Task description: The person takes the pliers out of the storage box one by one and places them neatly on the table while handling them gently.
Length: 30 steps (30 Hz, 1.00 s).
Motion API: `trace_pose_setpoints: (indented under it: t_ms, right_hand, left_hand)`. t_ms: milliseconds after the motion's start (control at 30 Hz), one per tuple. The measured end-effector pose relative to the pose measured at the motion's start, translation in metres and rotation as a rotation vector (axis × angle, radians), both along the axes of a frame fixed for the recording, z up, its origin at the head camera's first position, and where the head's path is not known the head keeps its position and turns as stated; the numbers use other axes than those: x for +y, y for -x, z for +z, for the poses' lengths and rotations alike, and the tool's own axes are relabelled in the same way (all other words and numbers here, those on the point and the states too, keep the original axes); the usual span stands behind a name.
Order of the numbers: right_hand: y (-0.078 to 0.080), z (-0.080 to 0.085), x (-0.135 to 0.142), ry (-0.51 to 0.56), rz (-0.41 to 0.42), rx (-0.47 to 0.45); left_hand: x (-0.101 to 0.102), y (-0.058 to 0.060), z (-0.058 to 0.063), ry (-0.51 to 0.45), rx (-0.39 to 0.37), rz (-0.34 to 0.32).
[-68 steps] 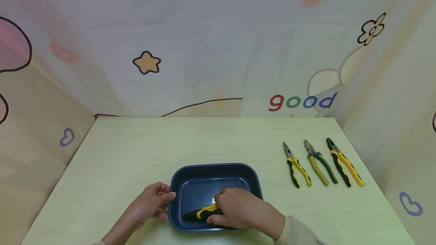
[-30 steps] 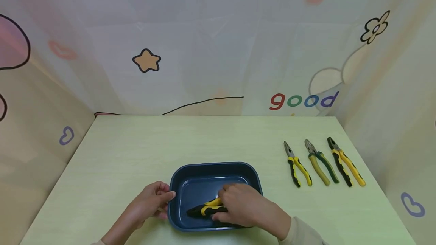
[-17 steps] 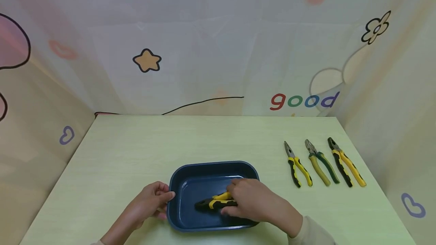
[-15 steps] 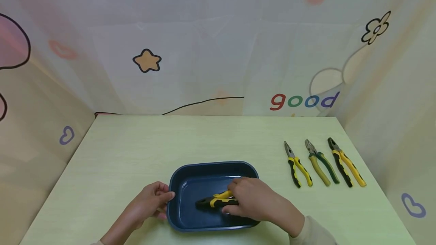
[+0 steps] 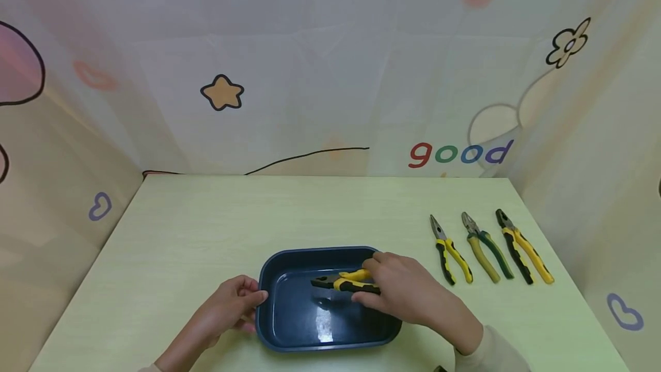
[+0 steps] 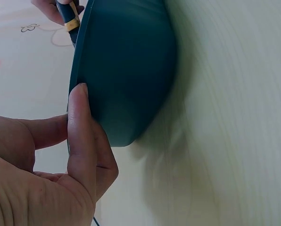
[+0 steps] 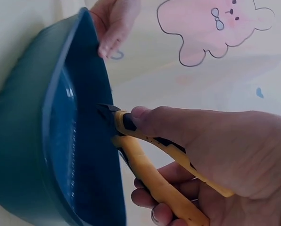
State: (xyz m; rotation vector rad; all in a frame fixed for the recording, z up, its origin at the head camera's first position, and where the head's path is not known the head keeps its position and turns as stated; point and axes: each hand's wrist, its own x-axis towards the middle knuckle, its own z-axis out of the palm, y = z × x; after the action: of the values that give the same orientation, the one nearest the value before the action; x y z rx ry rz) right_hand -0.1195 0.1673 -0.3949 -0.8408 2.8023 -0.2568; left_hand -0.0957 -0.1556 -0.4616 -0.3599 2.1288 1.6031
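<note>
A dark blue rectangular tray [image 5: 325,346] sits near the front of the table. My left hand [image 5: 229,306] pinches its left rim between thumb and fingers; the left wrist view shows the thumb and fingers [image 6: 81,136] on either side of the rim. Over the tray's right half my right hand [image 5: 408,289] grips the yellow-and-black handles of a pair of pliers [image 5: 351,281]. The dark pliers head points left, raised above the tray floor, with its reflection below. In the right wrist view the pliers' handles [image 7: 152,176] stand spread in my fingers.
To the right on the table lie three more tools in a row: long-nose pliers [image 5: 449,251], green-handled pliers [image 5: 485,245] and yellow-and-black pliers [image 5: 524,248]. A patterned cloth [image 5: 289,73] encloses the back and sides. A small dark object [image 5: 440,368] shows at the bottom edge.
My right hand has moved right and away from me, lifting the pliers from the tray floor. My left hand keeps its place on the rim.
</note>
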Motion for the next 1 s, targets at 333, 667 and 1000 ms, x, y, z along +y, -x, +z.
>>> trace_pose_setpoints:
  t_ms: [333, 667, 1000]
  right_hand:
    - [-0.002, 0.009, 0.02, 0.024, -0.103, 0.124]
    - [-0.003, 0.014, 0.035, 0.037, -0.238, 0.22]
    - [-0.003, 0.017, 0.048, 0.05, -0.316, 0.284]
  left_hand:
    - [0.001, 0.001, 0.001, 0.021, -0.01, 0.011]
    - [0.002, 0.002, 0.002, 0.03, -0.003, 0.019]
    - [0.002, 0.0, 0.002, 0.035, -0.007, 0.023]
